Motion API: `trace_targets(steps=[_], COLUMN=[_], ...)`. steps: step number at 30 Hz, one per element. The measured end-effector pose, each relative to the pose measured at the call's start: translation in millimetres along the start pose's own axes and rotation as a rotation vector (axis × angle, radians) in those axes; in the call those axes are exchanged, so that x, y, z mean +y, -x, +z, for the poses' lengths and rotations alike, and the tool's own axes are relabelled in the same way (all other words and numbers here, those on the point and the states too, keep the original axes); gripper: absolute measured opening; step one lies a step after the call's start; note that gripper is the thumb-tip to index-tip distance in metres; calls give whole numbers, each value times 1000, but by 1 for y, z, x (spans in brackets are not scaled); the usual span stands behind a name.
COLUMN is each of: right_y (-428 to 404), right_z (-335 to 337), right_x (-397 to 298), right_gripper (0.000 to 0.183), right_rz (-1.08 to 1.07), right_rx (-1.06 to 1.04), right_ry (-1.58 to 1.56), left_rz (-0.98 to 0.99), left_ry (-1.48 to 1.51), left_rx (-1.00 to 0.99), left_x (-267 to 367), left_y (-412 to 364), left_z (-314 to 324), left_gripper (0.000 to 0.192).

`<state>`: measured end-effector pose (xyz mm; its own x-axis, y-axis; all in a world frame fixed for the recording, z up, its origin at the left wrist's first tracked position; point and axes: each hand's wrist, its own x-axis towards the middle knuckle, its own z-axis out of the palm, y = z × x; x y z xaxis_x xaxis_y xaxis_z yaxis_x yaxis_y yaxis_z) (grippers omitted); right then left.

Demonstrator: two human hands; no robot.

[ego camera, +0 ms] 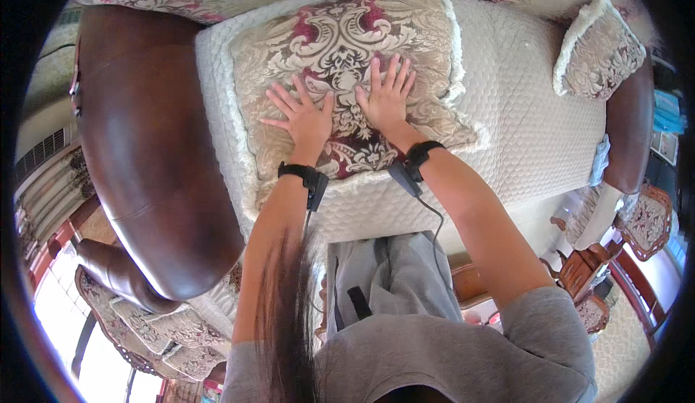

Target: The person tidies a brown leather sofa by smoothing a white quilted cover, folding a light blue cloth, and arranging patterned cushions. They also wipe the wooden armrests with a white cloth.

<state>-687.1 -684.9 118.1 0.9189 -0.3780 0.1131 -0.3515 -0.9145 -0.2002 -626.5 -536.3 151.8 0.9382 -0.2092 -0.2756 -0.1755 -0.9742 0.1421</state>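
Observation:
Flat on the sofa seat before me lies a large patterned cushion cover or cushion (347, 39), beige and dark red with a pale fringed edge. My left hand (305, 121) rests palm down on its left half, fingers spread. Right of the middle, my right hand (386, 98) presses the same fabric, its fingers also apart. Neither hand grips anything. Near my right wrist, the right edge has a notch, and one corner (461, 131) juts outward. Black straps with small devices and cables sit on both wrists.
A cream quilted cover (532, 110) spreads over the seat. Brown leather armrests bound it on the left (157, 142) and right (630, 126). A smaller fringed cushion (600, 50) leans at the right end. A light blue cloth (599, 160) lies by the right armrest.

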Motion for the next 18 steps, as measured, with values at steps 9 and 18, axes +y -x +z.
trace_targets(steps=[9,18], right_y=[63,43], right_z=[-123,-110], right_x=[11,23], right_gripper=[66,58], right_rz=[-110,-376], right_rx=[-284,-362], right_ry=[-151,-46], left_rz=[177,639], left_ry=[113,25], left_rx=[-94,28], left_x=[-31,-31], left_y=[56,38], left_z=[-96,-64], left_gripper=[84,66])
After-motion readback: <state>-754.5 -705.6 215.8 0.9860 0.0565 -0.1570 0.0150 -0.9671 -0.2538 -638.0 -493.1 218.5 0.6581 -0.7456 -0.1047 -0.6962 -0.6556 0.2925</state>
